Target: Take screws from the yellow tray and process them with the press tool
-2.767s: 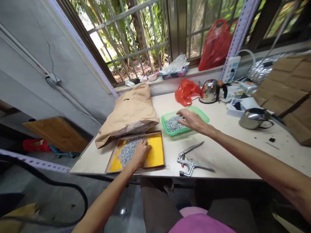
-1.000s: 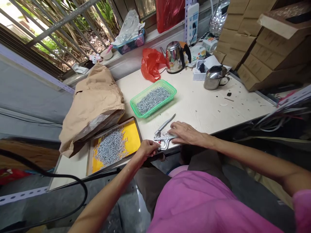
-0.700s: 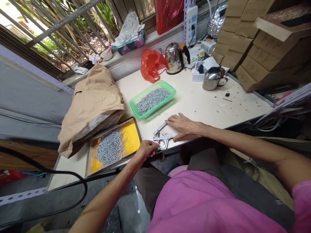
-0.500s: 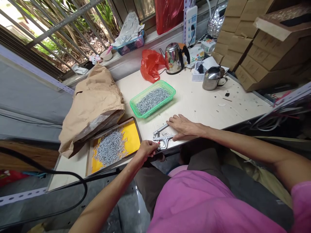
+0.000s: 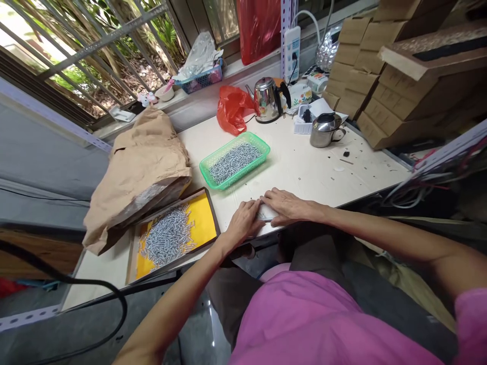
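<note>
The left hand (image 5: pixel 243 220) and the right hand (image 5: pixel 287 207) are resting close together on a grey metal tool (image 5: pixel 267 213), a little below the centre of the frame.
The hands are covering most of the tool at the near edge of the bench (image 5: pixel 297 177), so I cannot tell if the fingers are closing firmly around it. At the lower left, a shallow tray with yellow bottom (image 5: pixel 204 218) is holding many small metal pieces (image 5: pixel 167 235), and near the centre a green basket (image 5: pixel 243 175) is holding similar ones. A brown paper bag (image 5: pixel 140 162) is lying just above the tray, while a kettle (image 5: pixel 266 104) is standing upright at the upper right of centre.
</note>
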`<state>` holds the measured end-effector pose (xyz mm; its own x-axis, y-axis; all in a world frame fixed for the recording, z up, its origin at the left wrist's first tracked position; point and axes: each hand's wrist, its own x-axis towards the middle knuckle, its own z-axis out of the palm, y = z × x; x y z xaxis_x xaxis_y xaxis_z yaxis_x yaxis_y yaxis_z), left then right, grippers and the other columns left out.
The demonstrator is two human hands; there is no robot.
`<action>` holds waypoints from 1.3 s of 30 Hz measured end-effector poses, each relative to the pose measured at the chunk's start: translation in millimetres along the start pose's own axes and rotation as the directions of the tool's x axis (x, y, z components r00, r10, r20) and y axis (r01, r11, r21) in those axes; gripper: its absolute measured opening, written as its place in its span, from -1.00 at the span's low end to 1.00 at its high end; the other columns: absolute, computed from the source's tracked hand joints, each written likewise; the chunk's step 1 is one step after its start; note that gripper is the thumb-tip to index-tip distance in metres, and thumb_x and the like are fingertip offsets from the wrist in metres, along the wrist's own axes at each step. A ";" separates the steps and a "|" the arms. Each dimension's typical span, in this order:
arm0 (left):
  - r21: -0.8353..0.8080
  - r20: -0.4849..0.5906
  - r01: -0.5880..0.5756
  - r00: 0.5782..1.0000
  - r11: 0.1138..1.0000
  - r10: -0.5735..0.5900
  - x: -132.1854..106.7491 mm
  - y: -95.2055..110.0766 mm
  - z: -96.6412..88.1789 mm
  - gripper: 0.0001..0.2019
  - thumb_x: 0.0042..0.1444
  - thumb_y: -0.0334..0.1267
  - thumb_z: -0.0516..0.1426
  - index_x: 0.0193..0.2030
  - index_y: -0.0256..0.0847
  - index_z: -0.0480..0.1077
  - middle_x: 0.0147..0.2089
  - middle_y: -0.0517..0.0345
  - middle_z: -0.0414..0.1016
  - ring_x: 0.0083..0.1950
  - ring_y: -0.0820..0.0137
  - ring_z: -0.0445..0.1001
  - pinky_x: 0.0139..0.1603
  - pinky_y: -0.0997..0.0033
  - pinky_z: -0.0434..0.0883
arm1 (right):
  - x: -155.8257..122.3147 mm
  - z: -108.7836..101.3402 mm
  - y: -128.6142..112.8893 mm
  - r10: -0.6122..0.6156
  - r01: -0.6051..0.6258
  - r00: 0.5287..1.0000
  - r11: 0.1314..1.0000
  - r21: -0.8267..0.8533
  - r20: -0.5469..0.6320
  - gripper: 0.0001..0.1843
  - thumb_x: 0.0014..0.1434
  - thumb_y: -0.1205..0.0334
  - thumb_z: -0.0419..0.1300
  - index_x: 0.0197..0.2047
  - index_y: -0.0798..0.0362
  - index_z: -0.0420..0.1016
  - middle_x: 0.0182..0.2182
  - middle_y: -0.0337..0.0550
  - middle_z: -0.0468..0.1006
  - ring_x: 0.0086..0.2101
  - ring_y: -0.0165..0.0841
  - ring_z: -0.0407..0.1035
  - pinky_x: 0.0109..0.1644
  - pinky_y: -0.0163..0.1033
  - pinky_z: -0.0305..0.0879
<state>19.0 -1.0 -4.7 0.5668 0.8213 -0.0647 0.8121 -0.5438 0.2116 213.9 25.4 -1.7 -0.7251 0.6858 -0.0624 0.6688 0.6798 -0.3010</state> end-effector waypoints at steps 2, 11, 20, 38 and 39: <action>0.035 0.051 -0.028 0.998 0.999 0.027 4.9 -2.1 -4.0 -0.43 0.10 -0.17 0.20 0.22 -0.31 0.17 0.10 -0.16 0.34 0.09 0.12 0.31 0.10 0.10 0.33 | -4.6 -5.7 0.5 0.050 -0.050 0.998 0.999 -0.012 0.027 -0.33 -0.01 0.06 0.37 0.08 0.24 0.32 -0.03 0.14 0.34 -0.04 -0.07 0.22 -0.02 -0.08 0.24; 0.053 0.048 -0.074 0.996 0.996 0.071 15.1 -5.1 -2.2 -0.68 0.17 -0.08 0.14 -0.04 -0.24 0.34 -0.14 0.00 0.38 -0.06 0.21 0.34 -0.05 0.23 0.35 | -1.0 -9.8 2.9 0.021 -0.018 0.999 0.999 -0.051 0.050 -0.76 0.16 0.20 0.27 -0.15 0.17 0.48 -0.16 0.06 0.44 -0.09 -0.18 0.29 -0.07 -0.20 0.20; 0.042 0.014 0.106 0.994 0.993 -0.107 18.0 4.2 3.7 -0.84 0.23 -0.19 0.09 -0.15 -0.22 0.39 -0.17 0.02 0.41 -0.06 0.24 0.35 -0.08 0.28 0.35 | 11.7 6.0 15.8 -0.011 0.011 1.000 0.999 -0.051 0.000 -0.90 0.24 0.32 0.16 -0.24 0.14 0.50 -0.27 -0.03 0.48 -0.16 -0.26 0.32 -0.15 -0.26 0.17; -0.136 -0.229 0.045 0.970 0.990 -0.075 -29.9 66.5 52.2 -0.54 0.28 -0.09 0.00 0.24 -0.27 0.18 0.28 -0.16 0.27 0.37 0.07 0.12 0.33 -0.12 0.10 | 55.9 -6.0 32.8 0.044 -0.057 0.995 0.988 -0.145 -0.088 -0.85 0.24 0.29 0.12 -0.21 0.12 0.51 -0.20 -0.02 0.49 -0.15 -0.21 0.27 -0.13 -0.18 0.10; -0.145 -0.233 0.041 0.970 0.989 -0.075 -29.6 65.9 51.9 -0.53 0.28 -0.09 0.01 0.25 -0.26 0.17 0.29 -0.17 0.26 0.37 0.06 0.12 0.33 -0.13 0.09 | 58.0 -6.6 25.4 0.029 -0.046 0.994 0.985 -0.168 -0.101 -0.84 0.24 0.30 0.12 -0.18 0.11 0.51 -0.18 0.00 0.48 -0.14 -0.20 0.25 -0.13 -0.17 0.09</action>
<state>62.9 -70.1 -39.5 0.4568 0.8771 0.1486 0.8059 -0.4787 0.3484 189.9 84.1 -6.7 -0.6852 0.7279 0.0258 0.7193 0.6817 -0.1335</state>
